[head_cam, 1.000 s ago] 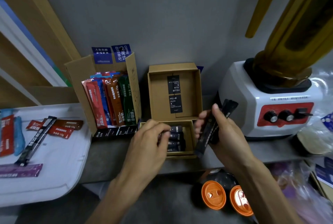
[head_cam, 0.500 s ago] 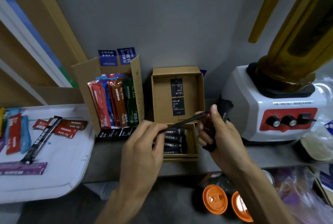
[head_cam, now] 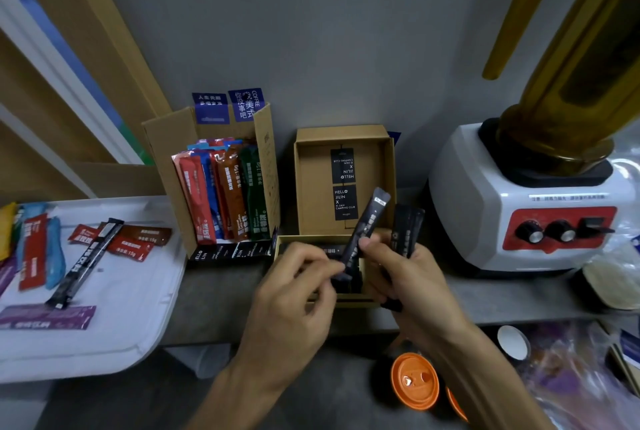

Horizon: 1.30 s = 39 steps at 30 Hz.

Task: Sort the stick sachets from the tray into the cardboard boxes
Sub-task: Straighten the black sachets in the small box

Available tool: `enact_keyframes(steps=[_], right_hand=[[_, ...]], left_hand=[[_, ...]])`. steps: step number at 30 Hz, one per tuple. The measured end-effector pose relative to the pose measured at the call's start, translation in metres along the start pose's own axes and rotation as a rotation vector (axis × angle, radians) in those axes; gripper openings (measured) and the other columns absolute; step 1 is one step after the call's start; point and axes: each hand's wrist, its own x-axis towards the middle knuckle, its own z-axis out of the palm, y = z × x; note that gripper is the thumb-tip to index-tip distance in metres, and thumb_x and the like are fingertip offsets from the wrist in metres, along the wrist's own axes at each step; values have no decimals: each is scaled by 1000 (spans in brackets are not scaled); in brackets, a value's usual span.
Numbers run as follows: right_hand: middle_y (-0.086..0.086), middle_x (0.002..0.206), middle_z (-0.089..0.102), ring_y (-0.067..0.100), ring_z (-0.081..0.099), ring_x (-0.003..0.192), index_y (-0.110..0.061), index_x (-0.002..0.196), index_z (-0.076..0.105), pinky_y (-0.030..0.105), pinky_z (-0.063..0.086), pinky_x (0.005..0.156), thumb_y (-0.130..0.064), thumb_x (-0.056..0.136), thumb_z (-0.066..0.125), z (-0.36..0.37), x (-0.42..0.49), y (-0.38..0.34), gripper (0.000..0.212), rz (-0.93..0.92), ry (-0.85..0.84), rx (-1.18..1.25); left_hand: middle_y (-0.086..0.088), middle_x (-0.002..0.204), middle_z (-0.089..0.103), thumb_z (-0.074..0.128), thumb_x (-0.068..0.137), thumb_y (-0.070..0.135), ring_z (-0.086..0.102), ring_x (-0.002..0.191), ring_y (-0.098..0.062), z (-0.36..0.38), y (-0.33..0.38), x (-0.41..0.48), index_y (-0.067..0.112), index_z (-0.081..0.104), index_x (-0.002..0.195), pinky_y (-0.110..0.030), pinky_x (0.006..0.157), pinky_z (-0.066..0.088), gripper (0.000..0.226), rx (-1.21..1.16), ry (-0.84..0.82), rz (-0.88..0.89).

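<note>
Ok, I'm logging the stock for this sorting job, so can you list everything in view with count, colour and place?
tray: one, white, left.
loose sachets: several; red, blue, purple, yellow, one long black; on the tray.
tall cardboard box: one, brown, right of the tray.
upright sachets: several; red, blue, brown, green; inside the tall box.
small cardboard box: one, brown, centre, lid open; black sachets inside, count hidden.
blender: one, white and red base with amber jug, right.
lids: two, orange, lower right.
black sachet: one, held between both hands over the small box.
black bundle: count unclear, in the right hand.
left hand: pinches the sachet's lower end.
right hand: grips the bundle, thumb on the sachet.
</note>
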Motion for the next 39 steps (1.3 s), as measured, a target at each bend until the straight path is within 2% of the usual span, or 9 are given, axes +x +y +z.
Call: enact_keyframes(steps=[4, 7, 15, 21, 24, 27, 31, 35, 39], right_hand=[[0, 56, 46, 15, 38, 50, -14, 79, 57, 31, 33, 50, -18, 97, 62, -2, 1, -1, 19, -60, 39, -95], [-2, 53, 40, 12, 34, 47, -16, 77, 57, 27, 31, 48, -16, 94, 65, 3, 1, 2, 19, -26, 28, 18], [-8, 53, 54, 4, 47, 46, -2, 99, 63, 22, 37, 47, -18, 93, 66, -12, 15, -16, 17, -128, 106, -168], [-13, 74, 74, -4, 68, 69, -20, 86, 72, 18, 50, 63, -23, 93, 69, -17, 41, -10, 8, -13, 155, -586], [-2, 91, 74, 9, 70, 90, -20, 94, 69, 24, 54, 73, -28, 94, 68, -16, 45, -3, 8, 33, 177, -692], [-2, 91, 70, 8, 67, 83, -26, 90, 61, 18, 50, 61, -32, 94, 67, -9, 48, -3, 9, 49, 181, -830], [-3, 99, 69, 9, 67, 89, -22, 106, 64, 25, 57, 71, -38, 88, 73, -9, 54, 0, 26, 57, 202, -958], [-7, 94, 68, 5, 65, 88, -27, 102, 62, 18, 49, 65, -35, 92, 68, -13, 49, -1, 14, -35, 219, -855], [-7, 75, 59, 5, 54, 60, -22, 104, 58, 22, 40, 54, -30, 98, 60, -25, 42, -5, 10, 76, 139, -439]], left_hand=[[15, 95, 63, 65, 90, 14, 61, 92, 1, -13, 4, 19, 24, 68, 99, -7, 72, 47, 13, -188, 34, -381], [11, 88, 69, 69, 89, 32, 65, 84, 2, -9, 1, 27, 27, 67, 102, -13, 68, 51, 13, -293, -183, -572], [6, 77, 71, 65, 94, 22, 68, 72, -5, -14, -23, 31, 27, 70, 86, -22, 68, 55, 11, -266, -364, -582], [7, 78, 67, 61, 97, 28, 66, 72, -3, -4, -33, 37, 26, 61, 93, -12, 57, 47, 5, -124, -32, -681], [12, 85, 63, 58, 98, 24, 63, 77, -2, 3, -35, 29, 25, 58, 104, -17, 62, 51, 6, 37, 8, -510], [10, 99, 57, 57, 97, 20, 57, 87, -3, 13, -39, 21, 19, 68, 109, -23, 73, 55, 16, 172, -113, -283], [4, 104, 58, 61, 95, 14, 57, 96, -12, 28, -47, 19, 12, 71, 117, -34, 82, 57, 25, 259, -225, -184], [1, 106, 60, 64, 92, 11, 58, 98, -15, 31, -53, 19, 10, 72, 115, -36, 82, 58, 24, 281, -253, -193], [-2, 106, 59, 62, 93, 12, 58, 98, -16, 30, -57, 18, 8, 72, 114, -37, 82, 58, 23, 312, -294, -157]])
